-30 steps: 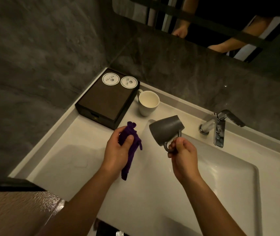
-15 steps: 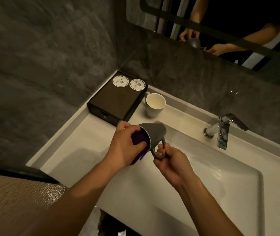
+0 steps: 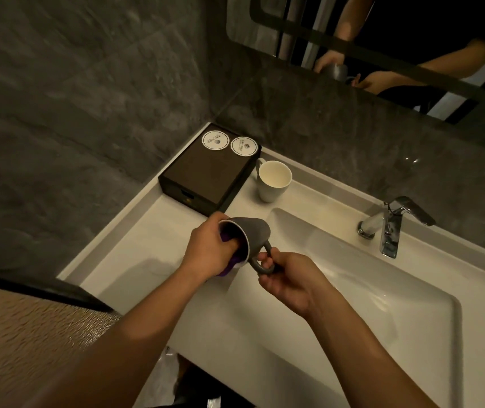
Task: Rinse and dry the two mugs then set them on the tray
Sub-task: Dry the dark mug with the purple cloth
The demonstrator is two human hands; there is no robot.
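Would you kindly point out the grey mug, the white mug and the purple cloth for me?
grey mug (image 3: 254, 231): head view, on its outer wall.
white mug (image 3: 273, 191): head view, on its outer wall.
purple cloth (image 3: 227, 270): head view, on the bit below the grey mug's rim.

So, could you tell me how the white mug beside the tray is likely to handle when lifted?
The white mug looks like glazed ceramic, so probably rigid, weighty for its size and breakable against the hard counter. Standing upright on a flat base, it should not roll. Its handle likely gives a secure grip.

matt grey mug (image 3: 251, 231); purple cloth (image 3: 229, 267) — chrome tap (image 3: 391, 228), glossy
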